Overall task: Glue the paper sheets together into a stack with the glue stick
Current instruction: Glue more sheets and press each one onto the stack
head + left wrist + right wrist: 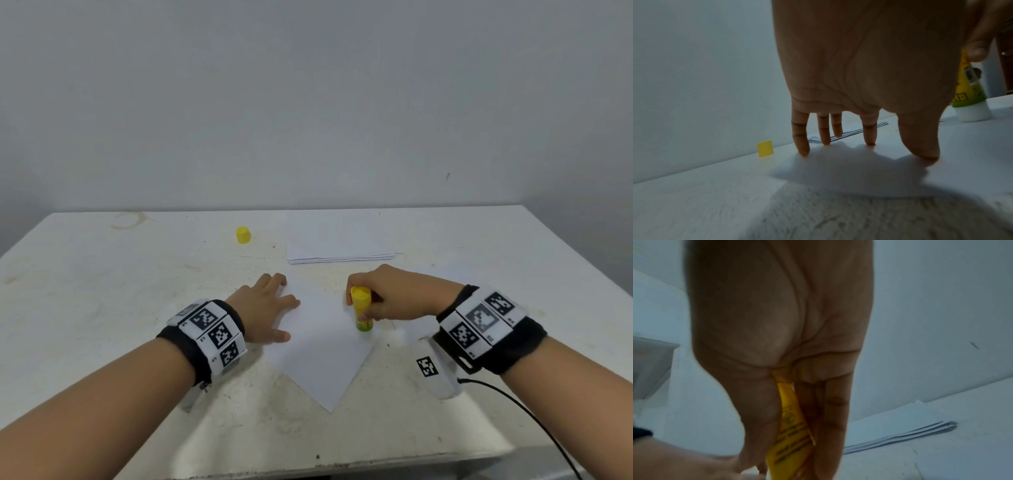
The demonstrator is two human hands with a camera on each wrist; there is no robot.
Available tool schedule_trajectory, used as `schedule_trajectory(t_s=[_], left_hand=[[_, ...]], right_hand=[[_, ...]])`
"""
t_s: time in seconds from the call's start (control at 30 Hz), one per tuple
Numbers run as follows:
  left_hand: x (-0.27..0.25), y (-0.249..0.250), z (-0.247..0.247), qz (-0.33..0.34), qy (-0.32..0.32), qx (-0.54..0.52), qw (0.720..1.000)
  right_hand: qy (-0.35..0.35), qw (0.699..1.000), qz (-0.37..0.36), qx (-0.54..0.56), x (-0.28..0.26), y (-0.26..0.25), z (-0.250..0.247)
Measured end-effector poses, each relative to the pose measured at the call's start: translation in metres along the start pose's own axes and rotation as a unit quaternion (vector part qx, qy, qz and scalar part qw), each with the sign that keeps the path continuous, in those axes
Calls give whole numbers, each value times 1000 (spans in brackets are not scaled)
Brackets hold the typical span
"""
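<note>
A single white paper sheet [322,346] lies turned like a diamond on the table in front of me. My left hand [269,308] presses its left part flat with spread, straight fingers [869,134]. My right hand [390,291] grips a yellow glue stick [361,310], held upside down with its white tip [974,113] on the sheet's right edge. The glue stick [791,431] shows between thumb and fingers in the right wrist view. A stack of white sheets [337,240] lies farther back. The yellow cap [243,235] stands to the stack's left.
The white table [102,291] is worn and stained, with a ring mark at its far left. A grey wall [308,102] rises right behind it. A black cable [520,407] runs from my right wristband off the near right edge.
</note>
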State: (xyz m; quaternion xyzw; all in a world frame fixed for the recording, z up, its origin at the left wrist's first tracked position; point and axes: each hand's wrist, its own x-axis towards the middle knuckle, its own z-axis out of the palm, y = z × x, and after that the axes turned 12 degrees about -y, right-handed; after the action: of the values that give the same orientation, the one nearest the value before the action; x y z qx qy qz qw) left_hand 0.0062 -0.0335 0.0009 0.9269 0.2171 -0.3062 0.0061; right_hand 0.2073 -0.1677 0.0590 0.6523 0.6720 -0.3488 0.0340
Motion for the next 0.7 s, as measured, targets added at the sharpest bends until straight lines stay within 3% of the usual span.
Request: schedule_trajectory(t_s=[0.23, 0.4, 0.57, 0.7], left_hand=[[-3, 2, 3, -45, 35, 42, 997], [-5, 1, 0, 61, -1, -34, 998], [-5, -4, -5, 37, -27, -4, 999], [-6, -1, -2, 42, -4, 3, 999]], right_hand=[[169, 975, -28, 143, 7, 0, -21], [184, 969, -21, 165, 29, 4, -17], [227, 954, -12, 195, 47, 9, -20], [256, 942, -14, 219, 61, 8, -22]])
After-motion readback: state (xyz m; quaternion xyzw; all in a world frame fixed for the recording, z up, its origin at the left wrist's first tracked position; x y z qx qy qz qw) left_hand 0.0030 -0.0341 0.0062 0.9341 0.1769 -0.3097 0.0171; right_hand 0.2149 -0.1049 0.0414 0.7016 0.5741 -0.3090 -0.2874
